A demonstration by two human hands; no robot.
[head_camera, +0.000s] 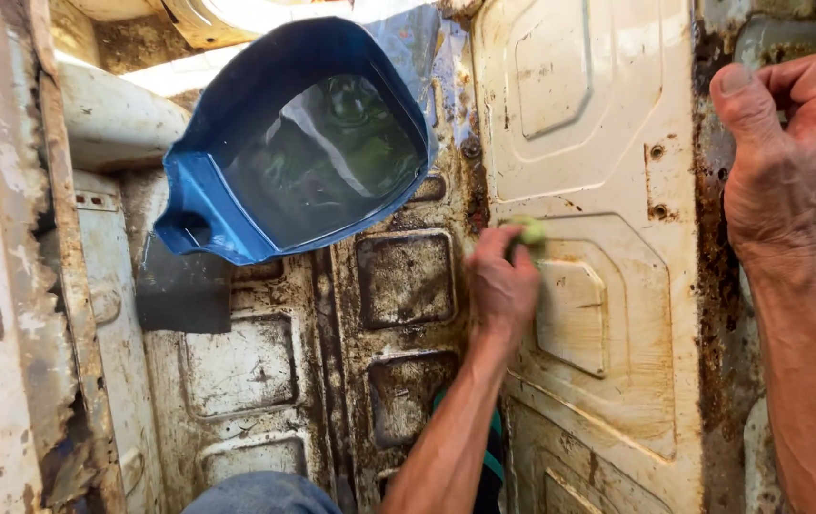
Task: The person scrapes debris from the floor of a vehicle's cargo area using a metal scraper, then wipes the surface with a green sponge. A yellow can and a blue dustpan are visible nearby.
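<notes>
The green scrub pad sits pinched in my left hand, pressed on the rusty white metal panel near its left edge; my right hand is fisted at the panel's right edge; a blue tub of water stands well apart, upper left.

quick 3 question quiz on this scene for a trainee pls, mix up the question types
1. True or false: the blue cut-open container holds water.
2. What does the left hand press on the dirty white metal panel? A) wire brush B) green scrub pad C) screwdriver
3. Fill in: the right hand is closed in a ____ against the rusty edge.

Key
1. True, the liquid reflects light.
2. B, the green scrub pad peeks from the fingers.
3. Fist, with nothing visible in it.
</notes>
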